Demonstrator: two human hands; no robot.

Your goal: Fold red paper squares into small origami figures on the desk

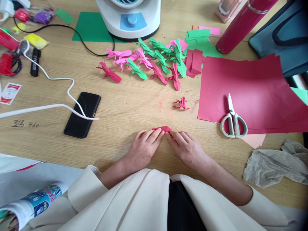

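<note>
A small folded piece of red paper (165, 128) lies on the wooden table close to its front edge. My left hand (144, 144) presses its left part with the fingertips, and my right hand (186, 146) presses its right part. The fingers hide the lower side of the paper. Just beyond it sits a red origami figure (182, 103) with thin legs, small red scraps around it. Farther back lie several red, green and pink folded figures, among them a red one (158, 73) and a green one (137, 69).
Scissors (233, 118) rest on large red paper sheets (223, 80) at the right, near a crumpled cloth (271, 165). A phone (82, 115) with a white cable lies left. A white fan base (133, 21) and a red bottle (240, 29) stand at the back.
</note>
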